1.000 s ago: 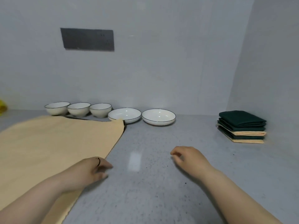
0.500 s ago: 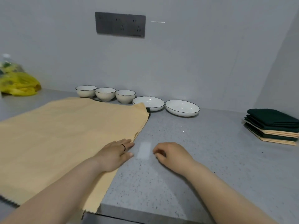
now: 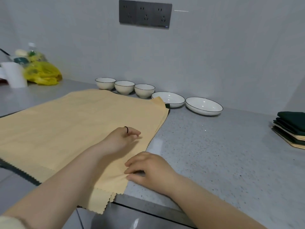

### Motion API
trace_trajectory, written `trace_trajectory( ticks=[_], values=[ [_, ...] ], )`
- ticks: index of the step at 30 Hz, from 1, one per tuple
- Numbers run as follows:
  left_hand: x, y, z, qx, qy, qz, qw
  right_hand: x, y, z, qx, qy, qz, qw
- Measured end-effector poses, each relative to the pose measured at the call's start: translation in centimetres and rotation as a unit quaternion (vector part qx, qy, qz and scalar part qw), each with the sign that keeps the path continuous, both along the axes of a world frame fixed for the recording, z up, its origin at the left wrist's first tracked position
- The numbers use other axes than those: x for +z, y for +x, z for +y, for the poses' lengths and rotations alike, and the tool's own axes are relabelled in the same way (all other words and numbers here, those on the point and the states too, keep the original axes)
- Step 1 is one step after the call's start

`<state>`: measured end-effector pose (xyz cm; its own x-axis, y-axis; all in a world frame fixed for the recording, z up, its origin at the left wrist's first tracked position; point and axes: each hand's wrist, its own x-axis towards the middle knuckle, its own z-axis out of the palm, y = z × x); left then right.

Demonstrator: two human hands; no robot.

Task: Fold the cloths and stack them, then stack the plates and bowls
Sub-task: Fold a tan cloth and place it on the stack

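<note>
Yellow cloth point(image 3: 69, 126): spread flat, left and centre of frame, on grey speckled counter point(image 3: 214, 154); near corner hanging over the counter front, lower centre.
Dark green cloth point(image 3: 19, 173): under the yellow one, zigzag edge showing at lower left, a bit more at the far right corner.
Left hand point(image 3: 121, 139): palm down on the yellow cloth near its right edge, fingers loosely extended, black ring point(image 3: 126, 129) on one finger.
Right hand point(image 3: 148, 171): lower centre, at the cloth's right edge, fingers curled, thumb and fingertips pinching the edge; fabric puckered there.
Bowls point(image 3: 124, 87): three in a row at the back wall, apart, unstacked, just beyond the cloth's far edge.
Plates point(image 3: 204, 106): two shallow white ones right of the bowls, side by side; left one touched by the cloth corner.
Folded cloth stack point(image 3: 292, 128): right edge of frame, green and yellow layers.
Socket panel point(image 3: 145, 14): top centre, on the wall.
Yellow plastic bag point(image 3: 42, 73): upper left, beside a white cup point(image 3: 14, 74).
</note>
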<state>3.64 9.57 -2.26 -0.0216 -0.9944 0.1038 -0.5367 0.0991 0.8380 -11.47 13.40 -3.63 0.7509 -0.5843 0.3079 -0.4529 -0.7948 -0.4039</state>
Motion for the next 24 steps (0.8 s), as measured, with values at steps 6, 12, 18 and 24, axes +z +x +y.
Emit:
trace_trajectory(
  ticks=[6,12,18,24],
  values=[
    [0.9,2.6,2.4,-0.037,0.031,-0.060,0.997,0.2,-0.5,-0.1,-0.047,0.045,-0.049,0.997],
    [3.0,2.6,5.7,-0.203,0.080,-0.117,0.969,1.8,-2.9,-1.8,-0.172,0.151,-0.160,0.960],
    [2.7,1.7,6.3,-0.087,0.054,-0.315,0.943,2.2,-7.1,-2.6,-0.253,0.123,-0.213,0.936],
    [2.6,2.7,6.8,0.018,0.064,-0.443,0.894,1.8,-13.4,-1.7,-0.327,0.076,-0.181,0.925]
  ],
)
